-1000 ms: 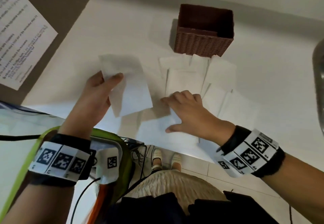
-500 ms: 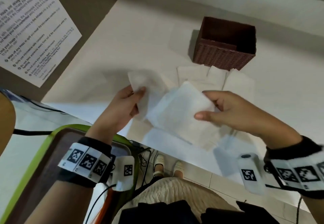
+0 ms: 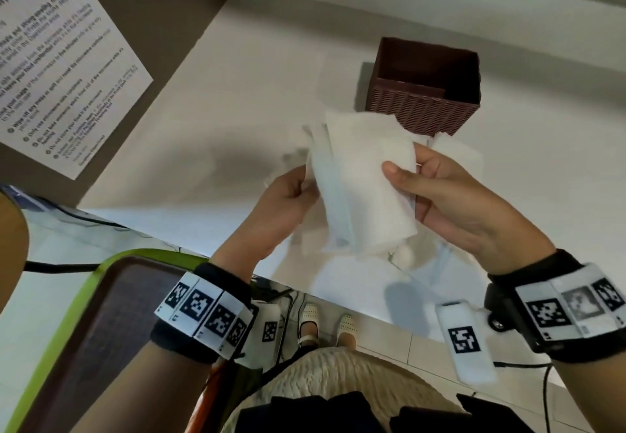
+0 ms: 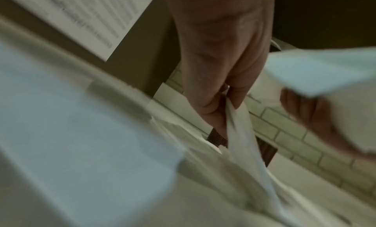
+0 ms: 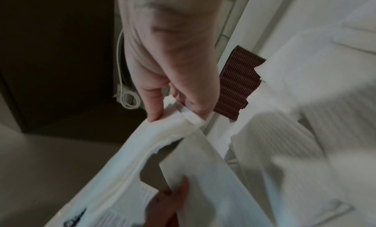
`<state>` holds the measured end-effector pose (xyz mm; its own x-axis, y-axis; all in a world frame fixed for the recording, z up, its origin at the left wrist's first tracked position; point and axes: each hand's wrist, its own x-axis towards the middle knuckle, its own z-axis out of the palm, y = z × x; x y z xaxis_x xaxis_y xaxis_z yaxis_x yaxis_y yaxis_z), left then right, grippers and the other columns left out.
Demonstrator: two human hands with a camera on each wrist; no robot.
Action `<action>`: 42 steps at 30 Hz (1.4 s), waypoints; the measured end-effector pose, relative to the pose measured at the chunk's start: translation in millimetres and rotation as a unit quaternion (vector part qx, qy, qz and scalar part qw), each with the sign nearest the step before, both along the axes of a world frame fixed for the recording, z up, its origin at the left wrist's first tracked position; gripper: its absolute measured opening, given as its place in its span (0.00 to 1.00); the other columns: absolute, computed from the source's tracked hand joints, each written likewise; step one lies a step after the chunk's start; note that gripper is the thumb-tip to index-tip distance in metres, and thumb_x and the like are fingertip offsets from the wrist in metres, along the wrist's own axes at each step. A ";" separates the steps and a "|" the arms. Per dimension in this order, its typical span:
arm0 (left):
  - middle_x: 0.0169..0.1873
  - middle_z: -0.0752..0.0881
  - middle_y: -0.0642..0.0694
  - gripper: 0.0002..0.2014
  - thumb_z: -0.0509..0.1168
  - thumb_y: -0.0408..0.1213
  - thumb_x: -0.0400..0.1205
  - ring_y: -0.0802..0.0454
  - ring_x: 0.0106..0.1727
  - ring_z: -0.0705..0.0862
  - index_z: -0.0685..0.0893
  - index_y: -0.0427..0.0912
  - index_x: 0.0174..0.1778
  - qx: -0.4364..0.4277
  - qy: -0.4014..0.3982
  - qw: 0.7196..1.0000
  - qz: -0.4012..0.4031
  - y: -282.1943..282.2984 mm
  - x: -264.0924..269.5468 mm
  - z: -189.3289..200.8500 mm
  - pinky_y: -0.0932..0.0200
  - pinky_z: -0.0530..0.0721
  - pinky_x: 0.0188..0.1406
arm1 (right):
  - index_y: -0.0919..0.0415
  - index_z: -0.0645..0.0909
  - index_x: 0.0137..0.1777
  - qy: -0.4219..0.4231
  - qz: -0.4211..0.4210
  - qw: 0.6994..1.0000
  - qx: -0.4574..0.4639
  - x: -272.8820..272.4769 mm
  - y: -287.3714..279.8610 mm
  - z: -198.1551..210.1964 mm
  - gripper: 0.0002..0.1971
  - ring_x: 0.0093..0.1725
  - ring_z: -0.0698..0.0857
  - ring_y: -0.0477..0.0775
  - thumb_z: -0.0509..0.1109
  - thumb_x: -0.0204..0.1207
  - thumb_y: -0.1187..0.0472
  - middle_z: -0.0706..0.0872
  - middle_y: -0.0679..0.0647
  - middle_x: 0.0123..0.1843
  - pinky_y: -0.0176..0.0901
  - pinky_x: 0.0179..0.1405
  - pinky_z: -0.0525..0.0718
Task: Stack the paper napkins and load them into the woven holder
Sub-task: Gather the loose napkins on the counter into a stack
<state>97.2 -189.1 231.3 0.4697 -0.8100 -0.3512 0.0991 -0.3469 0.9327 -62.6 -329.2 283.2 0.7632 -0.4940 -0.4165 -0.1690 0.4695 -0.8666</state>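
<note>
Brick wall [image 4: 284,134] beyond left hand [image 4: 219,53]

Your left hand [image 3: 288,200] and right hand [image 3: 450,195] are raised side by side over the counter, forearms angled inward, tagged bands on both wrists. Each pinches an opposite edge of the napkins [image 3: 364,185], thumbs on top, fingers curled behind the paper.
</note>
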 end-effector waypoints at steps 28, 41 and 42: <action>0.63 0.89 0.50 0.34 0.41 0.64 0.85 0.59 0.63 0.87 0.79 0.49 0.74 -0.035 0.195 0.979 0.050 -5.2 -10.4 19.5 0.64 0.87 0.54 | 0.57 0.82 0.68 0.133 -0.010 0.972 -0.193 11.0 21.9 -24.4 0.17 0.61 0.88 0.50 0.71 0.80 0.61 0.90 0.50 0.61 0.53 0.67 0.83; 0.53 0.93 0.54 0.14 0.54 0.47 0.90 0.55 0.57 0.91 0.83 0.51 0.62 -0.046 0.168 0.983 0.053 -6.7 -21.8 13.8 0.58 0.89 0.53 | 0.54 0.69 0.74 0.199 -0.029 0.933 -0.297 7.7 33.2 -21.8 0.30 0.56 0.79 0.47 0.74 0.75 0.49 0.77 0.48 0.58 0.29 0.49 0.76; 0.56 0.93 0.51 0.15 0.53 0.47 0.90 0.53 0.59 0.90 0.83 0.50 0.64 -0.049 0.173 0.982 0.055 -6.7 -21.5 13.6 0.57 0.89 0.56 | 0.55 0.71 0.72 0.214 -0.030 0.932 -0.291 7.0 31.6 -22.3 0.30 0.58 0.79 0.48 0.74 0.74 0.46 0.76 0.50 0.60 0.31 0.51 0.76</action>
